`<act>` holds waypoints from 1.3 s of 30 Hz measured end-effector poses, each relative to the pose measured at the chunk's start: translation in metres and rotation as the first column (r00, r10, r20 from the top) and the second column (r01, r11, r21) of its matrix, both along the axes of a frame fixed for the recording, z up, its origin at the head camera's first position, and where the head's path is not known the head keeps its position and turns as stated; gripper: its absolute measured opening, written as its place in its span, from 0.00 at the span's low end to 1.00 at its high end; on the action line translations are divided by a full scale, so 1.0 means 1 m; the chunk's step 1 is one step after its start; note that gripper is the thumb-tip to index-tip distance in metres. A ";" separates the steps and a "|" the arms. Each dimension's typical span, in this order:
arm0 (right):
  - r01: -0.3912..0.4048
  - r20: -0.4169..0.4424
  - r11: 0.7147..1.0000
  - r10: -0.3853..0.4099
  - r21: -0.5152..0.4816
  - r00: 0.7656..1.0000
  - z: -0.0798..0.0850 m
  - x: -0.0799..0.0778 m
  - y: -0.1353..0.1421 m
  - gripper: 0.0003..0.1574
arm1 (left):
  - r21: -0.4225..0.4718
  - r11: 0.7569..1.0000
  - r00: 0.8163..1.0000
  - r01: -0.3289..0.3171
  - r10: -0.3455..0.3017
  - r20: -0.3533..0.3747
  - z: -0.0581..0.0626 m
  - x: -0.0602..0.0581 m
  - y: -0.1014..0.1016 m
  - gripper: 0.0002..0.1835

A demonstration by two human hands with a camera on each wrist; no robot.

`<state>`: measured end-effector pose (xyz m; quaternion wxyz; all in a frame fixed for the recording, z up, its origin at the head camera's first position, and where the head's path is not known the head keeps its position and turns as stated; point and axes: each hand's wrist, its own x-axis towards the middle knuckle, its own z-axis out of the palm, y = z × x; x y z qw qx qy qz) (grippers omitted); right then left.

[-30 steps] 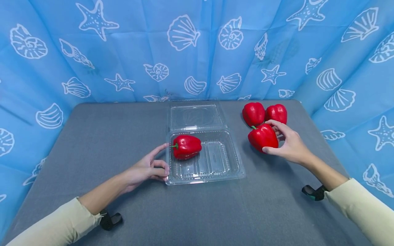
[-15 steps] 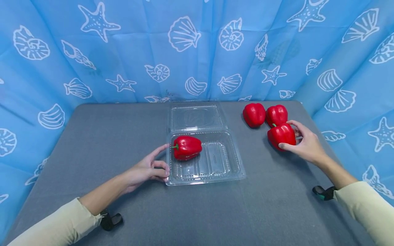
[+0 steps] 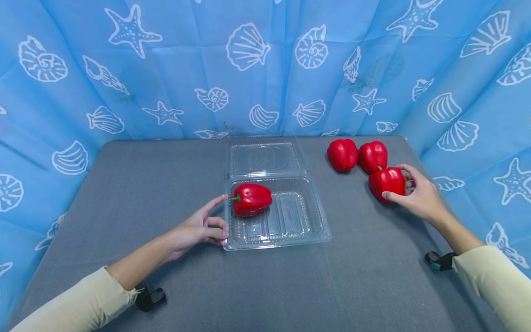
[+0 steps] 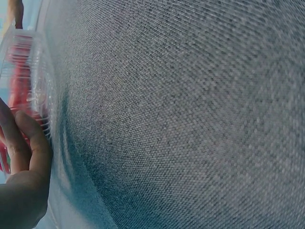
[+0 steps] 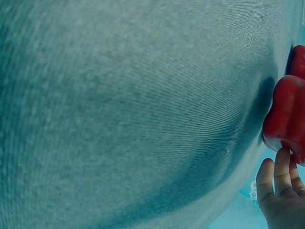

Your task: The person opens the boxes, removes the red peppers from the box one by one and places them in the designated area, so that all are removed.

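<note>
My right hand (image 3: 419, 196) grips a red bell pepper (image 3: 387, 183) at the table's right side, thumb on its near face and fingers round its right side; the pepper's green stem points up and away. In the right wrist view, fingertips touch the end of the pepper (image 5: 285, 117). My left hand (image 3: 195, 230) holds the left edge of a clear plastic container (image 3: 290, 235), index finger stretched along the rim and the other fingers curled at the near corner. Inside, another red bell pepper (image 3: 252, 199) lies on its side at the left, stem towards the hand.
Two more red bell peppers, one on the left (image 3: 342, 155) and one on the right (image 3: 373, 157), stand at the back right, just behind the gripped one. The container's hinged lid (image 3: 263, 157) lies open towards the back edge. A blue shell-print curtain (image 3: 174, 69) hangs behind the grey table (image 3: 166, 175).
My right hand has moved to the right with its bell pepper, away from the container and in front of the back-right pepper. My left hand has stayed at the container's edge.
</note>
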<state>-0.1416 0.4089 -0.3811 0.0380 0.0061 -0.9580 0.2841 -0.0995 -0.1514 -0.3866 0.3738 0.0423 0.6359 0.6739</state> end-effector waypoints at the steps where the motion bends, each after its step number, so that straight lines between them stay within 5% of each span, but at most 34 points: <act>1: 0.003 0.000 1.000 -0.003 0.001 1.000 -0.001 0.000 0.001 0.51 | -0.003 1.000 1.000 0.000 0.000 0.001 0.000 0.000 0.000 0.52; 27: 0.003 0.133 1.000 0.001 -0.029 0.991 -0.003 0.000 0.005 0.58 | -0.014 1.000 1.000 -0.007 0.007 0.011 0.000 0.001 0.000 0.53; 39: 0.063 -0.011 0.998 -0.063 -0.001 0.998 0.007 -0.007 -0.015 0.59 | -0.005 1.000 1.000 -0.006 0.006 -0.005 -0.001 0.001 0.000 0.52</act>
